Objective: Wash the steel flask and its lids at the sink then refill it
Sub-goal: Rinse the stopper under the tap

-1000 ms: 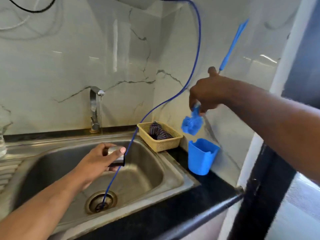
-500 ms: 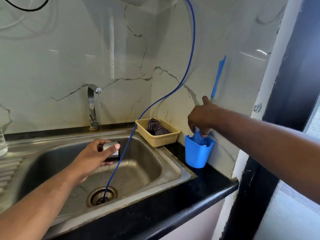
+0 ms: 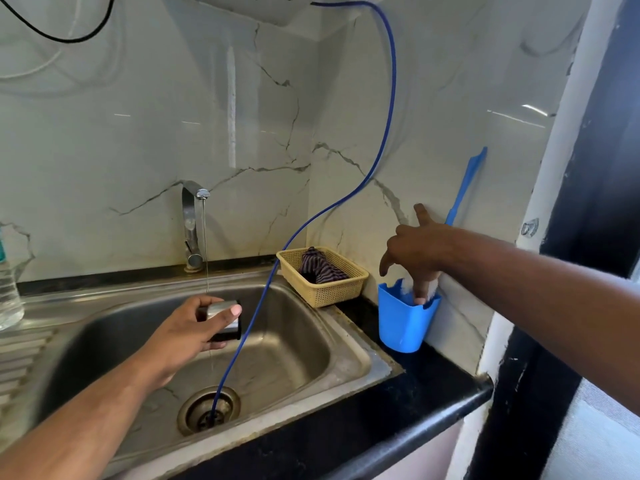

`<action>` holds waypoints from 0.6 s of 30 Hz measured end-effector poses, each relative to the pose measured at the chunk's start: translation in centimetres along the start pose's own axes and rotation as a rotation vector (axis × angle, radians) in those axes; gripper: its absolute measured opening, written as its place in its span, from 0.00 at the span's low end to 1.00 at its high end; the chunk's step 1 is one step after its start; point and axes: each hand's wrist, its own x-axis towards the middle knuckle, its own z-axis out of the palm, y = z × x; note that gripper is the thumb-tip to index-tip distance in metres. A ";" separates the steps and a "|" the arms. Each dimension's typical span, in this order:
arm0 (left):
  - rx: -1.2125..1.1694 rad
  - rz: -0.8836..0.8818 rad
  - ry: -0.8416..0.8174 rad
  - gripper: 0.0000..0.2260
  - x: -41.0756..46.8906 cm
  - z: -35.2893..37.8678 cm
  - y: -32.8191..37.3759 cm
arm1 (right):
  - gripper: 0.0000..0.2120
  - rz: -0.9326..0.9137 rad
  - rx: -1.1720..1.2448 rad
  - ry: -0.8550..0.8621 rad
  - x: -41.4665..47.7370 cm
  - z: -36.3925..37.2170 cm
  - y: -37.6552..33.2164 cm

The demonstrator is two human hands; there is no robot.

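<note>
Holding the lid [image 3: 221,318] centre frame, left hand [image 3: 183,327] clamped round it over the sink [image 3: 346,348], at the tap [image 3: 192,216] trickle for rinsing. Right hand [image 3: 415,251] dips into the cup [image 3: 401,327], right; grip on brush [image 3: 464,188] unclear.

We face glossy white wall panels veined in grey [image 3: 121,150], streaked with reflected light, above a polished black stone counter [image 3: 398,407].

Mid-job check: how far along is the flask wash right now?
Done, apparently: scrubbing, since the brush stands in the blue cup, right hand reaching in. In hand: left hand holds a steel lid at the thin stream from the tap, over the sink. Left: the flask is out of view, so nothing shows it refilled.
</note>
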 end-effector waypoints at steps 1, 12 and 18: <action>0.002 -0.002 -0.001 0.23 0.0 0.0 0.0 | 0.46 -0.008 -0.003 -0.003 -0.1 -0.1 0.1; -0.048 -0.022 0.002 0.19 0.1 0.2 -0.2 | 0.50 -0.042 0.024 -0.016 -2.0 -1.2 1.0; -0.232 -0.067 0.008 0.29 0.4 -0.4 -0.1 | 0.44 -0.028 0.155 0.191 -2.6 -5.0 0.1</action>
